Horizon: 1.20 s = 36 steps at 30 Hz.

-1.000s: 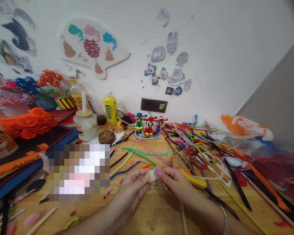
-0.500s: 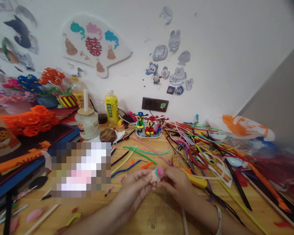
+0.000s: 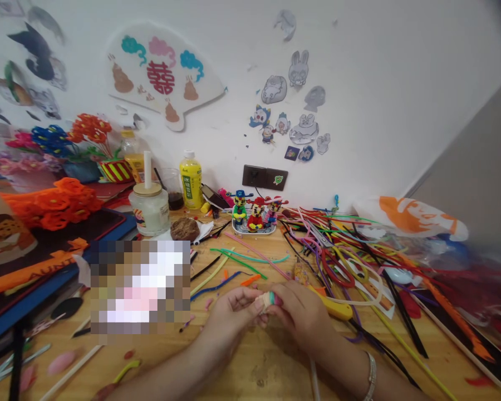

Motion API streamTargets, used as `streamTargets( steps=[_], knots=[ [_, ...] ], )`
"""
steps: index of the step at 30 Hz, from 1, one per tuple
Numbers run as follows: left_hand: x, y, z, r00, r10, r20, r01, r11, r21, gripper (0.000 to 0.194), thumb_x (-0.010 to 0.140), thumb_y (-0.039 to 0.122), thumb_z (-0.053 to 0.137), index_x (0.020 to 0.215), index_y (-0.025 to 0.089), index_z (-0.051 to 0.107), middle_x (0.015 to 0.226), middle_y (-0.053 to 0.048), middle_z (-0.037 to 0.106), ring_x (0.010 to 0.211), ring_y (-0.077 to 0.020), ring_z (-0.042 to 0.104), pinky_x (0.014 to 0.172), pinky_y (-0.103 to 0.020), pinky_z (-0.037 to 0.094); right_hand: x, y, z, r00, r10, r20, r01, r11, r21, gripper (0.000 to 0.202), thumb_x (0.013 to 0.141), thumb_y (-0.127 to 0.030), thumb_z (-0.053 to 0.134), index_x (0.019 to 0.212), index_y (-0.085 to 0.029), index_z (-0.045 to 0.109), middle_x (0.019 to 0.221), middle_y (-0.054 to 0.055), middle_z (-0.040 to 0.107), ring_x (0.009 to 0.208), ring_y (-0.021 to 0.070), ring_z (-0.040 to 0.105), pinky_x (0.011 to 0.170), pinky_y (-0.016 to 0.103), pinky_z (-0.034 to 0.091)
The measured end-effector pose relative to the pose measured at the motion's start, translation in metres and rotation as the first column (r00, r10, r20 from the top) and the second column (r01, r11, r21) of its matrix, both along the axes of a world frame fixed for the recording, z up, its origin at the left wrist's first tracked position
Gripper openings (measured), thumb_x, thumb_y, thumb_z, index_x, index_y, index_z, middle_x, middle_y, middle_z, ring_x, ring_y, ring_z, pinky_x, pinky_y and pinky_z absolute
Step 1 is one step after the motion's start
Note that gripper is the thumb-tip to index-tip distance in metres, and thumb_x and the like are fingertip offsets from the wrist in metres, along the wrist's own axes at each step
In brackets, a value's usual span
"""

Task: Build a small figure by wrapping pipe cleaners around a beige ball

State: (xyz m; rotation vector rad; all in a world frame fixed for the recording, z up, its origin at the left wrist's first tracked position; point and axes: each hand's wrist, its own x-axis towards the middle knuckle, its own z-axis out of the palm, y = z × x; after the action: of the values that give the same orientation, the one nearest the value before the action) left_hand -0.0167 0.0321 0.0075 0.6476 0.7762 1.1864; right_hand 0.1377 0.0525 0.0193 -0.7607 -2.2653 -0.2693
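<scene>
Between my two hands is a small rounded craft piece [image 3: 269, 300], cream at one end with bands of teal and pink-purple at the other. It looks fuzzy, like coiled pipe cleaner. My left hand [image 3: 229, 314] pinches the cream end between thumb and fingers. My right hand [image 3: 299, 312] closes over the pink end, and its fingers hide part of it. Both hands are just above the wooden table [image 3: 259, 362]. Just beyond them lie short pipe-cleaner pieces, including an orange piece [image 3: 251, 280] and a blue piece [image 3: 217, 287].
A yellow-handled tool [image 3: 336, 308] lies right of my right hand. Tangled pipe cleaners [image 3: 338, 245] spread across the right side. Three small figures [image 3: 255, 214] stand on a tray at the back. A glass jar [image 3: 149, 211] and yellow bottle [image 3: 191, 181] stand left. A blurred patch covers the left-centre.
The craft piece has tipped to the right, its pink end now lower and partly covered. My right hand has moved slightly left and over that end.
</scene>
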Motion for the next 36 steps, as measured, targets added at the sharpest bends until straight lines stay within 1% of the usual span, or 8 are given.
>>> streamTargets(
  steps=[5, 15, 19, 23, 28, 32, 34, 36],
  knots=[
    [0.002, -0.003, 0.001, 1.000, -0.025, 0.014, 0.026, 0.999, -0.037, 0.023, 0.051, 0.027, 0.081, 0.063, 0.013, 0.067, 0.056, -0.002, 0.069, 0.049, -0.0093, 0.058, 0.051, -0.020, 0.043, -0.003, -0.001, -0.003, 1.000, -0.013, -0.002, 0.013, 0.998, -0.060, 0.031, 0.093, -0.028, 0.026, 0.088, -0.013, 0.053, 0.069, 0.009, 0.062, 0.062, 0.0193, 0.056, 0.053, 0.029, 0.048],
    [0.000, -0.004, 0.003, 0.994, -0.088, 0.068, 0.092, 0.994, -0.066, 0.017, 0.057, 0.020, 0.077, 0.065, 0.011, 0.066, 0.060, -0.002, 0.067, 0.053, -0.0093, 0.057, 0.054, -0.020, 0.043, -0.007, -0.007, -0.008, 0.998, -0.024, -0.060, 0.005, 0.956, -0.293, 0.025, 0.091, -0.022, 0.030, 0.083, -0.016, 0.053, 0.072, 0.007, 0.059, 0.068, 0.0187, 0.054, 0.060, 0.030, 0.048],
    [-0.002, -0.005, 0.004, 0.989, -0.132, 0.071, 0.137, 0.987, -0.081, 0.015, 0.060, 0.020, 0.075, 0.064, 0.010, 0.065, 0.058, -0.002, 0.065, 0.054, -0.0098, 0.057, 0.054, -0.020, 0.042, -0.006, -0.004, -0.010, 0.998, -0.014, -0.067, -0.009, 0.942, -0.335, 0.030, 0.092, -0.028, 0.028, 0.082, -0.016, 0.054, 0.071, 0.007, 0.060, 0.068, 0.0183, 0.055, 0.059, 0.029, 0.048],
    [-0.002, -0.004, 0.001, 0.984, -0.131, 0.124, 0.144, 0.984, -0.102, 0.014, 0.062, 0.020, 0.073, 0.064, 0.010, 0.064, 0.063, -0.005, 0.066, 0.053, -0.0088, 0.056, 0.055, -0.019, 0.042, -0.001, 0.003, -0.012, 0.998, 0.068, -0.017, -0.070, 0.935, -0.347, 0.044, 0.092, -0.042, 0.020, 0.099, -0.014, 0.053, 0.082, 0.010, 0.062, 0.076, 0.0202, 0.057, 0.065, 0.032, 0.050],
    [-0.003, -0.001, -0.001, 0.981, -0.103, 0.164, 0.128, 0.980, -0.152, 0.013, 0.059, 0.018, 0.075, 0.063, 0.010, 0.065, 0.062, -0.005, 0.067, 0.053, -0.0095, 0.057, 0.055, -0.020, 0.043, 0.009, 0.009, -0.008, 0.979, 0.175, 0.104, -0.122, 0.914, -0.387, 0.054, 0.092, -0.044, 0.013, 0.121, -0.009, 0.042, 0.094, 0.016, 0.061, 0.085, 0.0228, 0.057, 0.072, 0.036, 0.049],
    [-0.003, -0.001, -0.001, 0.976, -0.114, 0.188, 0.144, 0.977, -0.157, 0.012, 0.059, 0.017, 0.074, 0.064, 0.009, 0.065, 0.058, -0.004, 0.065, 0.052, -0.0096, 0.057, 0.054, -0.020, 0.043, 0.017, 0.011, 0.002, 0.943, 0.304, 0.133, -0.210, 0.858, -0.469, 0.052, 0.092, -0.040, 0.024, 0.134, -0.009, 0.023, 0.105, 0.016, 0.057, 0.095, 0.0224, 0.053, 0.081, 0.036, 0.046],
    [-0.003, -0.001, -0.001, 0.973, -0.125, 0.192, 0.156, 0.976, -0.153, 0.011, 0.061, 0.017, 0.073, 0.065, 0.009, 0.065, 0.059, -0.004, 0.066, 0.051, -0.0092, 0.057, 0.053, -0.019, 0.042, 0.020, 0.012, 0.007, 0.934, 0.322, 0.153, -0.213, 0.847, -0.486, 0.050, 0.091, -0.033, 0.031, 0.135, -0.010, 0.021, 0.109, 0.016, 0.055, 0.099, 0.0221, 0.052, 0.084, 0.035, 0.045],
    [-0.003, -0.001, -0.001, 0.973, -0.125, 0.193, 0.158, 0.973, -0.166, 0.012, 0.060, 0.016, 0.073, 0.065, 0.010, 0.065, 0.061, -0.004, 0.066, 0.051, -0.0089, 0.057, 0.054, -0.019, 0.042, 0.020, 0.013, 0.008, 0.934, 0.316, 0.169, -0.197, 0.847, -0.493, 0.046, 0.090, -0.027, 0.034, 0.133, -0.011, 0.026, 0.109, 0.015, 0.056, 0.100, 0.0217, 0.052, 0.084, 0.035, 0.045]
  ],
)
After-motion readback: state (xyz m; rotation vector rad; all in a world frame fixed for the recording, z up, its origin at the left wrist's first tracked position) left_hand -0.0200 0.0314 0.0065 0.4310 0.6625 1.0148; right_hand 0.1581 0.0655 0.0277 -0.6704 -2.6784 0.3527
